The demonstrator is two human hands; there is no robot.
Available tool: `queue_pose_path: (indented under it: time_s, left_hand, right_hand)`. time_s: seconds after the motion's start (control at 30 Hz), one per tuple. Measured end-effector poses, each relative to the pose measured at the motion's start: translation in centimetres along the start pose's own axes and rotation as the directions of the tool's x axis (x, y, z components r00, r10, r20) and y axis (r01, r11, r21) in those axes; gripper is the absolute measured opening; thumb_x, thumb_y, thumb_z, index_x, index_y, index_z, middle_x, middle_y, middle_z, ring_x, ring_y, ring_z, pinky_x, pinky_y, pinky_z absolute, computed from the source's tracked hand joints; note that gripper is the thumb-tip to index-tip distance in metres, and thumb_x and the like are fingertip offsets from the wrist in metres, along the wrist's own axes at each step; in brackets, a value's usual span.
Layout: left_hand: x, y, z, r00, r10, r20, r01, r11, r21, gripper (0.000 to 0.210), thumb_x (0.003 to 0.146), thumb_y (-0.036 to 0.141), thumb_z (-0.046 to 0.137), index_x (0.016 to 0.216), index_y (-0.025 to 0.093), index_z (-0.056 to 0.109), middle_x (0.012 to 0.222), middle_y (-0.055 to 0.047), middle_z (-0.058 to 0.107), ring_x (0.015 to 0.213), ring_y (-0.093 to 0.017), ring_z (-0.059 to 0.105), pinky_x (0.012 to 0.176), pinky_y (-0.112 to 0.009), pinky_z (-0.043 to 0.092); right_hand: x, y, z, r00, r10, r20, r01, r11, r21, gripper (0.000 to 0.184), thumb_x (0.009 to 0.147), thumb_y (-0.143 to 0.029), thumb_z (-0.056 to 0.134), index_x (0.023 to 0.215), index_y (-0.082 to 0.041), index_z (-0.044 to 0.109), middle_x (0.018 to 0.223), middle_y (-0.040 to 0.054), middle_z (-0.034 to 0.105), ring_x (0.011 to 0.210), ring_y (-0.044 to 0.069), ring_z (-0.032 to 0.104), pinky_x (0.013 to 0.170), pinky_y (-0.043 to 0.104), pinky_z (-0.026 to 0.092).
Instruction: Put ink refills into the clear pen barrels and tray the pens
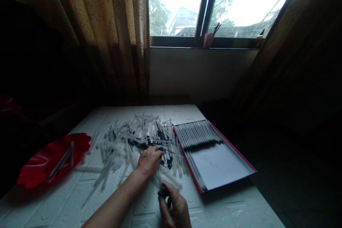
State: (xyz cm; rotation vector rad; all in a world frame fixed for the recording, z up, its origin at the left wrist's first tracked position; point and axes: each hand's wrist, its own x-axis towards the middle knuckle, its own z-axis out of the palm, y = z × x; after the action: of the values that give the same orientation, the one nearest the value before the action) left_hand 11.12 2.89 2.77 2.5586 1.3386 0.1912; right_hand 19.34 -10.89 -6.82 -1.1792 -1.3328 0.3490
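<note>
On the white table lies a loose pile of clear plastic pen barrels (109, 164) mixed with thin black pen parts (162, 133). My left hand (149, 160) rests at the near side of the pile, over the black parts, fingers curled in; whatever they grip is hidden. Closer to me, my right hand (175, 205) is closed in a pinch, with a faint, clear pen barrel (160, 179) rising from its fingertips. To the right sits a shallow red-edged box (228, 171), holding a row of clear pens (199, 133) with black ends.
A red wavy-rimmed dish (55, 153) with a few clear barrels stands at the left. Beyond the table are a patterned curtain (112, 25) and a window. A pink cup (208, 40) with sticks is on the sill. The table's right edge drops to dark floor.
</note>
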Motion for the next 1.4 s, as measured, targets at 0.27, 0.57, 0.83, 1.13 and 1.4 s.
queue_pose_path:
  time_s: [0.27, 0.57, 0.83, 1.13, 1.4]
  left_hand:
    - [0.8, -0.9, 0.2, 1.000, -0.025, 0.002, 0.025, 0.983, -0.183, 0.011, 0.076, 0.011, 0.066, 0.076, 0.022, 0.069, 0.093, -0.005, 0.068, 0.102, -0.026, 0.062, 0.090, -0.036, 0.043]
    - [-5.8, -3.2, 0.4, 0.991, -0.133, -0.008, 0.083, 0.668, -0.740, 0.029, 0.082, 0.049, 0.055, 0.083, 0.020, 0.058, 0.074, 0.000, 0.064, 0.060, -0.014, 0.062, 0.056, -0.024, 0.048]
    - [-10.4, -4.8, 3.7, 0.948, -0.309, 0.083, 0.183, 0.310, -0.933, 0.065, 0.064, 0.079, 0.061, 0.091, 0.020, 0.063, 0.058, 0.005, 0.060, 0.032, -0.004, 0.033, 0.031, -0.017, 0.024]
    - [-11.0, -4.2, 2.6, 0.942, -0.331, 0.059, 0.134, 0.208, -0.969, 0.053, 0.056, 0.066, 0.079, 0.080, 0.019, 0.072, 0.072, 0.001, 0.066, 0.049, -0.008, 0.050, 0.047, -0.019, 0.041]
    - [-11.3, -4.7, 2.6, 0.949, -0.313, 0.039, 0.117, 0.235, -0.965, 0.047, 0.057, 0.061, 0.081, 0.080, 0.019, 0.074, 0.071, 0.000, 0.069, 0.052, -0.010, 0.054, 0.053, -0.023, 0.047]
  right_hand:
    - [0.4, 0.1, 0.0, 0.999, -0.040, 0.010, 0.041, 0.999, -0.025, 0.027, 0.093, -0.024, 0.052, 0.118, -0.023, 0.061, 0.094, 0.0067, 0.075, 0.080, 0.020, 0.072, 0.075, 0.027, 0.059]
    - [0.8, -0.4, -1.2, 0.994, -0.106, 0.039, 0.111, 0.981, -0.162, 0.034, 0.097, -0.024, 0.046, 0.129, -0.025, 0.057, 0.111, 0.0067, 0.073, 0.100, 0.022, 0.070, 0.084, 0.027, 0.058]
    - [1.0, -0.7, -1.9, 0.929, -0.230, 0.291, 0.314, 0.905, -0.287, 0.038, 0.093, -0.017, 0.046, 0.129, -0.022, 0.057, 0.087, 0.0070, 0.071, 0.073, 0.019, 0.071, 0.065, 0.025, 0.058]
    - [1.4, -1.8, -1.5, 0.903, -0.235, 0.359, 0.369, 0.852, -0.372, 0.035, 0.093, -0.018, 0.041, 0.122, -0.019, 0.059, 0.071, 0.0031, 0.063, 0.061, 0.018, 0.065, 0.055, 0.025, 0.050]
    - [1.8, -2.7, -1.4, 0.892, -0.258, 0.370, 0.403, 0.824, -0.397, 0.033, 0.096, -0.020, 0.036, 0.117, -0.019, 0.061, 0.068, 0.0026, 0.063, 0.056, 0.018, 0.064, 0.051, 0.025, 0.046]
